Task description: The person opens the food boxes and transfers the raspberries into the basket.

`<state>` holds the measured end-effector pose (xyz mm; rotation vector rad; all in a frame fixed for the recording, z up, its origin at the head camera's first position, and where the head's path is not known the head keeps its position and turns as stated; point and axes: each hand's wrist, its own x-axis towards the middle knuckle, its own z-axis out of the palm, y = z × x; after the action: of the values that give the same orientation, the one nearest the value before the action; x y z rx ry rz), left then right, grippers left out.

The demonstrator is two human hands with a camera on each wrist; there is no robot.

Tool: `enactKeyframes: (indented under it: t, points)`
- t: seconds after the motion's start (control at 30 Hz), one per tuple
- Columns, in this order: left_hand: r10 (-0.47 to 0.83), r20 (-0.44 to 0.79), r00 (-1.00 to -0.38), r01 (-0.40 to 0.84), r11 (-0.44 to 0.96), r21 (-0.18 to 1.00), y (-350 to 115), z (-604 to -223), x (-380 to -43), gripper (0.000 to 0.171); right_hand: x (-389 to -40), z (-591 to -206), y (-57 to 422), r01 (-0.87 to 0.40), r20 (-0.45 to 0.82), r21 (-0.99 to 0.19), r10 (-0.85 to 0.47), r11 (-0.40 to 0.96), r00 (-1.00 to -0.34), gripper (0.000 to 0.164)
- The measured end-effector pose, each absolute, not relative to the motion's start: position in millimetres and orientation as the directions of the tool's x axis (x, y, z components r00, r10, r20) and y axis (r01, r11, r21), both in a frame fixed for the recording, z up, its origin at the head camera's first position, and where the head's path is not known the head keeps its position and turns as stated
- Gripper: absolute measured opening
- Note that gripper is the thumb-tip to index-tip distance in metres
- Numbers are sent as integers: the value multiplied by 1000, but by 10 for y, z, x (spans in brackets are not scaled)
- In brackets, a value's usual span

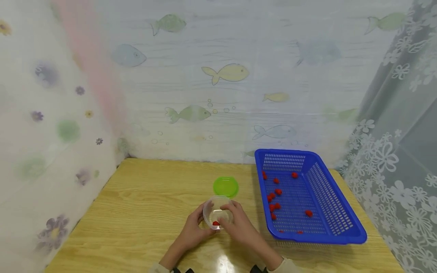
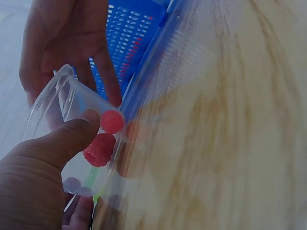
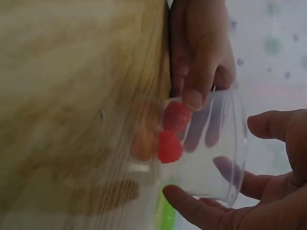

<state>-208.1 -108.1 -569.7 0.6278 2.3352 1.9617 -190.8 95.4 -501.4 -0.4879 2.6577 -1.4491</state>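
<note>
A clear plastic cup (image 1: 208, 212) stands on the table between both hands. My left hand (image 1: 194, 230) grips its side, thumb on the near wall and fingers round the far side. Two red raspberries (image 2: 100, 150) lie at the bottom of the cup, plain in both wrist views; in the head view only a bit of red shows. My right hand (image 1: 239, 226) is at the cup's right side, its fingers spread and loosely bent. In the right wrist view its thumb (image 3: 271, 124) stays apart from the rim. Whether its other fingers touch the cup is unclear.
Just behind the cup lies a round green lid (image 1: 225, 186). To the right sits a large blue perforated basket (image 1: 261, 189) with several raspberries (image 1: 278, 192) scattered inside, mostly along its left side. A patterned curtain (image 1: 218, 94) hangs behind the wooden table (image 1: 153, 185).
</note>
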Motion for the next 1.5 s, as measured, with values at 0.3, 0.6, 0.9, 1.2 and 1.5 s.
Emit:
enactKeyframes:
  t: [0.3,0.6,0.9,1.2,1.5]
  points:
    - [331,233,-914,284,116,952,-1113,-5682,-2075,90,-2224,-5056,815,-286,85,-758,-345,587,-935,14]
    - [341,241,-909,297,121,947,-1107,-5686,-2075,90,-2339,-4977,780,-326,21,-666,-420,671,-907,20]
    - [331,240,-913,292,119,949,-1104,-5695,-2073,90,-2371,-4911,774,-342,-13,-642,-455,686,-890,16]
    - [335,201,-921,250,112,962,-1109,-5663,-2059,95,-2394,-4939,802,-393,2,-640,-511,660,-860,16]
    - [338,196,-921,248,120,961,-1108,-5673,-2056,95,-2380,-5071,779,-354,29,-621,-431,700,-902,23]
